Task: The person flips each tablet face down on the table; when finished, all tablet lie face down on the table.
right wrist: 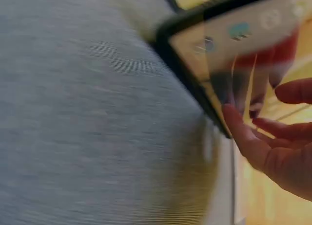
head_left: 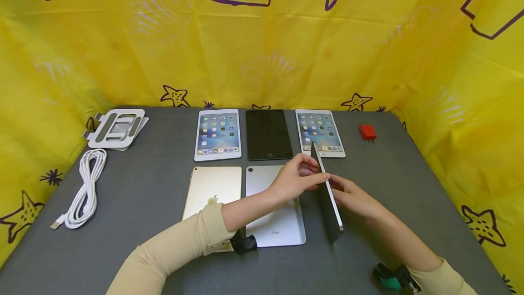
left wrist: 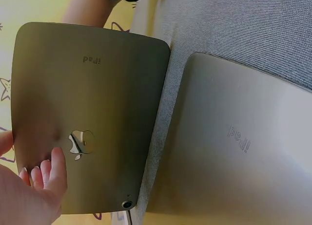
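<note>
A tablet (head_left: 330, 197) stands on edge over the right side of the table, its grey back with an apple logo facing left and its lit screen (right wrist: 222, 45) facing right. My left hand (head_left: 291, 177) pinches it, thumb on the upper edge and fingers against the back. From the other side, my right hand (head_left: 355, 198) touches the screen with extended fingertips; in the head view the tablet partly hides these fingers. Beside it a silver iPad (head_left: 276, 229) lies back up, partly under my left forearm. A gold tablet (head_left: 213, 185) lies back up farther left.
Behind are a white tablet (head_left: 218, 133), a black tablet (head_left: 269, 133) and another white tablet (head_left: 319, 126). A red charger (head_left: 367, 132) lies at the right. At the left are a folding stand (head_left: 102, 135) and a coiled white cable (head_left: 83, 195). Yellow cloth (head_left: 262, 35) surrounds the table.
</note>
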`<action>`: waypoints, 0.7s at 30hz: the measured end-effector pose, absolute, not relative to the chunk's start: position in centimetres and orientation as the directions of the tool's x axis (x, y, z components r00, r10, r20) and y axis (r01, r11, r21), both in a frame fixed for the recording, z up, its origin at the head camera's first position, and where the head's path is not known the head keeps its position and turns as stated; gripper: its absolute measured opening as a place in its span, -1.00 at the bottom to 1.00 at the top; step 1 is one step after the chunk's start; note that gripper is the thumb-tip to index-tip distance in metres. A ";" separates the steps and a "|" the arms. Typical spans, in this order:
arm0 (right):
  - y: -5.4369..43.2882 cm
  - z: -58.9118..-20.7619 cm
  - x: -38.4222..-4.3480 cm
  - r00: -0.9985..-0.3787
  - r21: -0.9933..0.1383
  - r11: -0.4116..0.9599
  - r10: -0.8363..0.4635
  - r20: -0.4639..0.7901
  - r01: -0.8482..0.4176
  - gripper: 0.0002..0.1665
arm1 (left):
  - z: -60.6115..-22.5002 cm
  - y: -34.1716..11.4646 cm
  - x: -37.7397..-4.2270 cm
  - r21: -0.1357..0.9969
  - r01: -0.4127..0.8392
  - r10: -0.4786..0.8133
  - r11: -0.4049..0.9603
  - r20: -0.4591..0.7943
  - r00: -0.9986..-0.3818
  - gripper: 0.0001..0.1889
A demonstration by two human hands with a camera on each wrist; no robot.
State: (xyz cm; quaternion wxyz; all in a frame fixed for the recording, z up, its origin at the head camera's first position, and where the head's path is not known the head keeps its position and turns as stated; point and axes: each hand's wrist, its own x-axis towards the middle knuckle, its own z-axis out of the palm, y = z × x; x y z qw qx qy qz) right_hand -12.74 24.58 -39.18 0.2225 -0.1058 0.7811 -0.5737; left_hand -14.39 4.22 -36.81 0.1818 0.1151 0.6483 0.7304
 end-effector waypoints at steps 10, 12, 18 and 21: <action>23.1 -35.3 -16.1 -0.965 -0.953 0.278 -0.259 0.050 -0.123 -0.47 | -36.9 4.3 -14.3 0.999 -0.036 0.401 0.038 -0.048 -0.915 -0.66; 22.8 -35.2 -16.4 -0.963 -0.950 0.283 -0.263 0.054 -0.131 -0.46 | -37.0 4.3 -14.3 0.999 -0.027 0.400 0.047 -0.044 -0.915 -0.68; 22.3 -35.3 -16.8 -0.958 -0.939 0.324 -0.287 0.019 -0.116 -0.43 | -37.2 4.4 -14.3 0.996 0.029 0.401 0.087 -0.008 -0.916 -0.72; 22.4 -35.4 -16.9 -0.957 -0.938 0.326 -0.288 0.019 -0.117 -0.43 | -37.3 4.4 -14.2 0.987 0.111 0.418 0.116 0.052 -0.907 -0.75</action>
